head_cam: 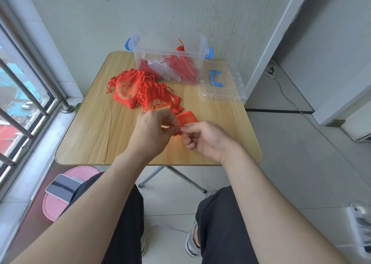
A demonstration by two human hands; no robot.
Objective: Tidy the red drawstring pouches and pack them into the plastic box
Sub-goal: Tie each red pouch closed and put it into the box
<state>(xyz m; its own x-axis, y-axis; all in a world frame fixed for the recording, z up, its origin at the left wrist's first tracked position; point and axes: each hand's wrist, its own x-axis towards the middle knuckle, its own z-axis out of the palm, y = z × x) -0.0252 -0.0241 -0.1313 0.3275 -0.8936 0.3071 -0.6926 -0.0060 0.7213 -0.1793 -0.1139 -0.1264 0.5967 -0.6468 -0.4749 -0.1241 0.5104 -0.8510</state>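
I am reading this as the tidying step. The left hand and right hand are both pinching the gathered neck of one red pouch, and its body is fanning out just beyond the fingertips. Next, I judge, the cord needs drawing tight. Then the pouch travels past the loose pile to the plastic box, well beyond the fingers. The fingers are hiding the cord, so I cannot tell how closed the pouch is.

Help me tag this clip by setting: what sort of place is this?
Probably a home's enclosed balcony or window-side corner: a barred window on the left, a tiled floor, and a small folding table pushed against the wall.
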